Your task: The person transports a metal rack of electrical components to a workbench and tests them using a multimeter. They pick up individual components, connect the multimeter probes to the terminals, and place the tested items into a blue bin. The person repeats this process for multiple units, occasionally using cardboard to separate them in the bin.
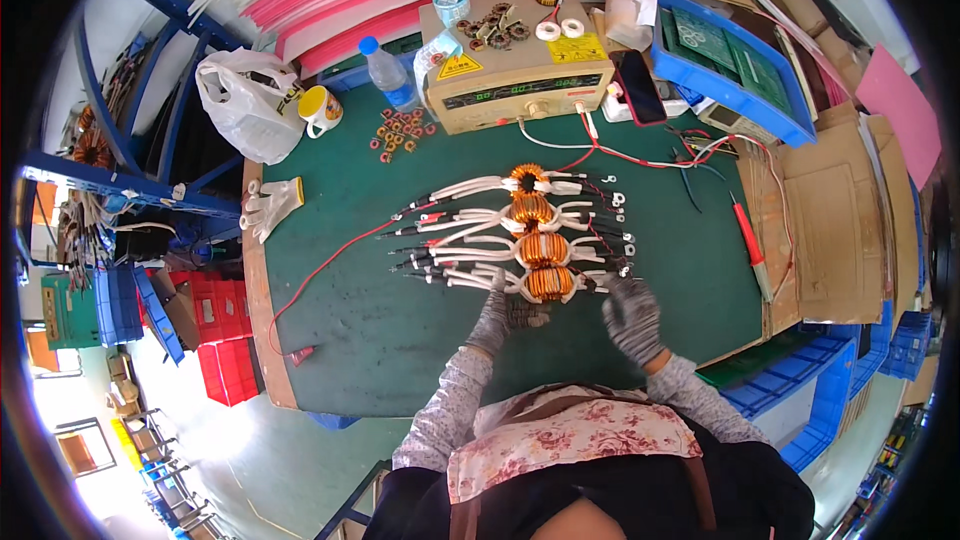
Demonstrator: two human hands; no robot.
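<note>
Several orange copper-wound ring coils with white-sleeved leads stand in a column on the green mat. My left hand (491,322), in a grey glove, is beside the left leads of the nearest coil (549,284). One digit stretches up against those white leads (468,278), apart from the rest of the hand. Just below this coil lies a dark ribbed patch (529,314); I cannot tell what it is. My right hand (632,322), gloved alike, is open with loosely bent fingers near the coil's right lead ends. Farther coils (530,211) lie beyond.
A bench power supply (520,90) stands at the back, with small ring coils on top. Left of it are a bottle (388,75), a mug (320,111) and small coils (402,133). A red test lead (325,262) crosses the mat. Pliers (690,180) lie right.
</note>
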